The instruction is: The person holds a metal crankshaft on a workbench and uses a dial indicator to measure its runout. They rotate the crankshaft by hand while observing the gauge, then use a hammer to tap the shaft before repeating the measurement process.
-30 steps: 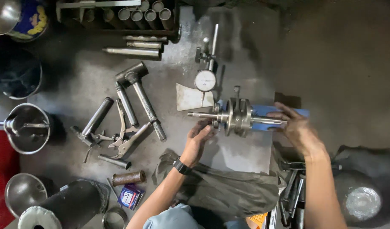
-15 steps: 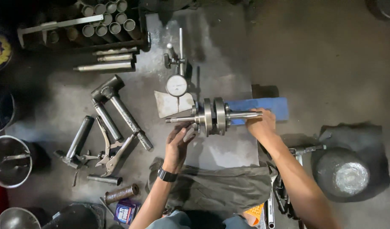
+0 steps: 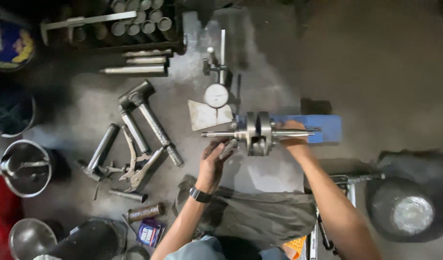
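Now | step: crankshaft (image 3: 258,134) seated on blue stand (image 3: 327,127) under dial gauge (image 3: 216,95) | left hand (image 3: 213,161) fingers apart beneath left shaft; right hand (image 3: 291,137) fingers clamped on right shaft | next, judged: slow, steady turning

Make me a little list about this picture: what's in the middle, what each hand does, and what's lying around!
middle: metal crankshaft lying sideways on a blue block
left hand: open, fingertips at the crankshaft's left shaft end
right hand: on the right shaft, grip hidden
behind it: round dial gauge on a stand
left side: locking pliers, steel tubes
bottom: grey cloth
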